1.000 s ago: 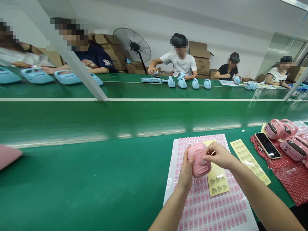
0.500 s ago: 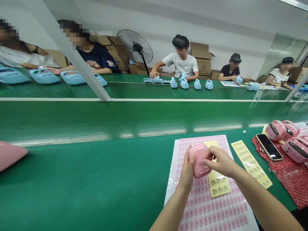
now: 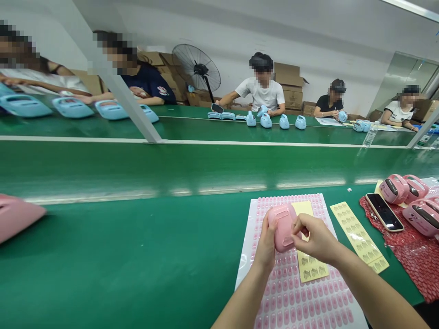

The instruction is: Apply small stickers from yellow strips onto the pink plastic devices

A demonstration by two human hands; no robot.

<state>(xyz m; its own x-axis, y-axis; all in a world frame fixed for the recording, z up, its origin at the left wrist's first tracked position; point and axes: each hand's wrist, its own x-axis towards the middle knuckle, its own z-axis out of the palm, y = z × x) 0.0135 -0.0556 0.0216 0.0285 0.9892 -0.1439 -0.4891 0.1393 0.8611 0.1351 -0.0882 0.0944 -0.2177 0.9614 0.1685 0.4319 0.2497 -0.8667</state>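
Note:
My left hand [image 3: 266, 240] is wrapped around a pink rounded plastic device [image 3: 283, 228], its flat face with two raised strips turned up. At the right edge of that device my right hand [image 3: 310, 235] has thumb and forefinger pinched together; whatever is between them is too small to make out. Both hands are above a white sheet [image 3: 244, 256] covered in rows of small pink oval stickers. On the sheet, partly behind my right hand, lies a yellow label sheet [image 3: 313, 270] with dark printed labels.
Right of the sheet lies another yellow label strip [image 3: 360, 237]. Farther right, a phone [image 3: 384, 212] and several pink devices [image 3: 423, 214] rest on red bubble wrap [image 3: 418, 260]. A pink object [image 3: 18, 217] sits at the left edge. Co-workers sit across the green conveyor [image 3: 206, 164] among blue parts.
My right thumb and forefinger have shifted slightly to the right edge of the pink device. The pink object at the left shows more. A co-worker opposite now holds a dark object.

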